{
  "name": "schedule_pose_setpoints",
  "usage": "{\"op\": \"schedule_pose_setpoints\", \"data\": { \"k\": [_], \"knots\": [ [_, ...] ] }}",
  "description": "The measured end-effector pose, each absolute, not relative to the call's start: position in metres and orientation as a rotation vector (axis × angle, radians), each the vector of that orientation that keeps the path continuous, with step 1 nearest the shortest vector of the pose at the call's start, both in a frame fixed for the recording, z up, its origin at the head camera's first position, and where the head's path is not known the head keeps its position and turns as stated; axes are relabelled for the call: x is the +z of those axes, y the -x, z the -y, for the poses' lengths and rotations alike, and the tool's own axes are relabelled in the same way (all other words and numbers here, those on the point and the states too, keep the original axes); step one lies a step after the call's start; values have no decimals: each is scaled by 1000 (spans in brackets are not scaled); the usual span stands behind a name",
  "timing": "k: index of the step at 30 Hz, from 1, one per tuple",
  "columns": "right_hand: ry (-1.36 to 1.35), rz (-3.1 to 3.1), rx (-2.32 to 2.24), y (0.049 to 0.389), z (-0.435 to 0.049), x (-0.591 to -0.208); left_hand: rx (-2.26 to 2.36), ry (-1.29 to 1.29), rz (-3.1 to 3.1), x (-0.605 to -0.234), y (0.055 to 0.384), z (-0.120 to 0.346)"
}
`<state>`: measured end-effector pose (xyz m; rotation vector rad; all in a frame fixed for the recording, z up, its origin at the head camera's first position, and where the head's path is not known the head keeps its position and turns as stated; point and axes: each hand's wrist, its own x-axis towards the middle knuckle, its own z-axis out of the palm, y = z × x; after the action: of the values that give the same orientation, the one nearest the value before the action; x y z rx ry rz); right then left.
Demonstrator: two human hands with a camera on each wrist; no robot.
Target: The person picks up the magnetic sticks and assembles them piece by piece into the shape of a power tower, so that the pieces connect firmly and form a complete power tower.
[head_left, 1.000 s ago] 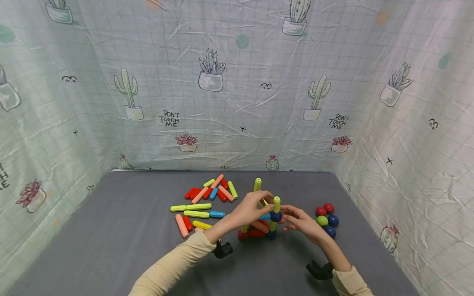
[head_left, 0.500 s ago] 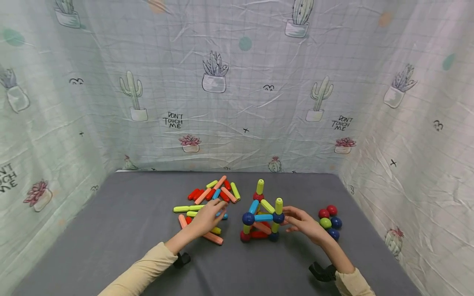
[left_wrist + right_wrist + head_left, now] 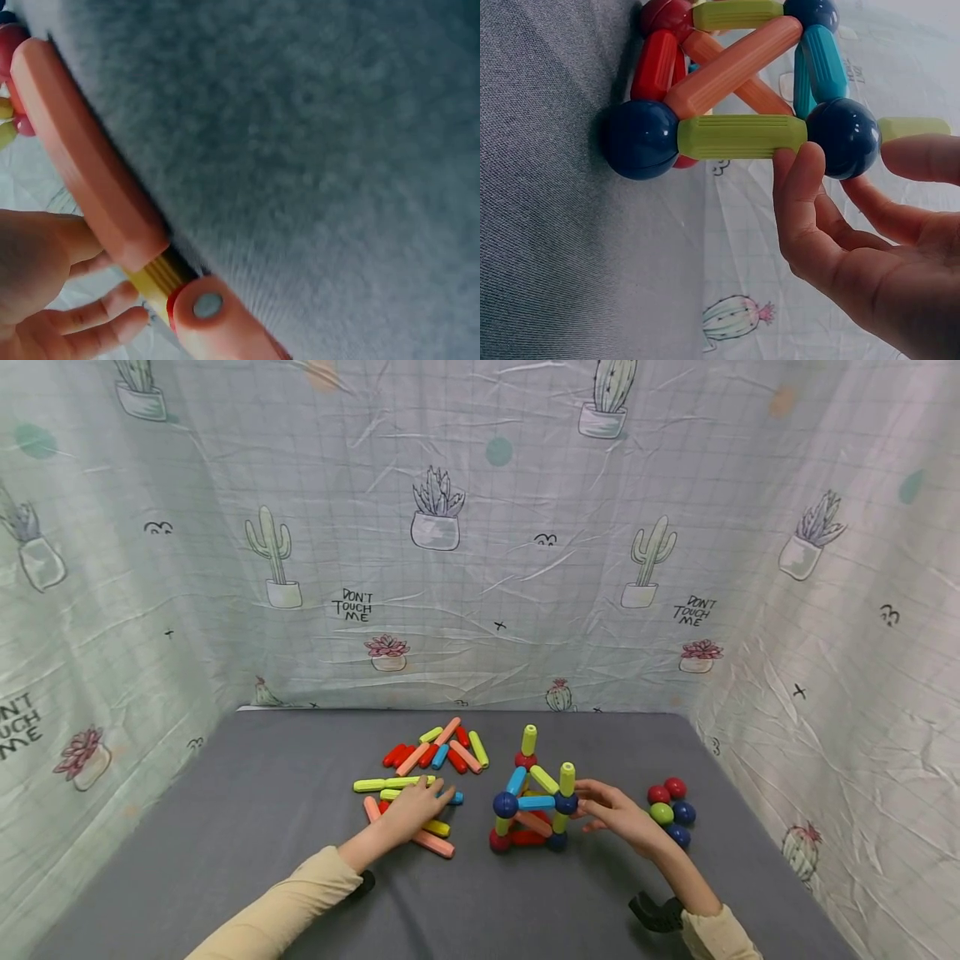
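A frame of magnetic sticks and balls (image 3: 536,803) stands on the grey table, with upright green sticks on top. My right hand (image 3: 618,818) holds it at its right side; in the right wrist view the fingers are about the upper blue ball (image 3: 844,139) and touch the green stick (image 3: 739,136). My left hand (image 3: 408,814) hovers low over loose magnetic sticks, fingertips close to a blue stick (image 3: 457,797). In the left wrist view its fingers are loosely bent beside a salmon stick (image 3: 86,150) and a yellow stick (image 3: 154,285); nothing shows in its grasp.
Loose red, salmon, green and blue sticks (image 3: 467,757) lie in a pile at the back. Several loose balls (image 3: 662,813) sit right of my right hand. A printed cloth (image 3: 480,577) hangs behind and along both sides of the table (image 3: 300,752).
My left hand has left the frame, moved left to the loose sticks and lowered among them. My right hand has stayed at the frame's right side.
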<state>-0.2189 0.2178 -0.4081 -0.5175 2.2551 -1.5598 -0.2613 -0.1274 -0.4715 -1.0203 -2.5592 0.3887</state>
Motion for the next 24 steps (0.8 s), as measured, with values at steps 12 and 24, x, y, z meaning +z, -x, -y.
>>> {"op": "schedule_pose_setpoints", "data": {
  "k": [12, 24],
  "knots": [
    [495, -2288, -1530, 218, -218, -407, 517, 1005, 2409, -477, 266, 117],
    [513, -2285, -1521, 219, -218, -407, 493, 1084, 2407, -473, 270, 118]
  ]
}}
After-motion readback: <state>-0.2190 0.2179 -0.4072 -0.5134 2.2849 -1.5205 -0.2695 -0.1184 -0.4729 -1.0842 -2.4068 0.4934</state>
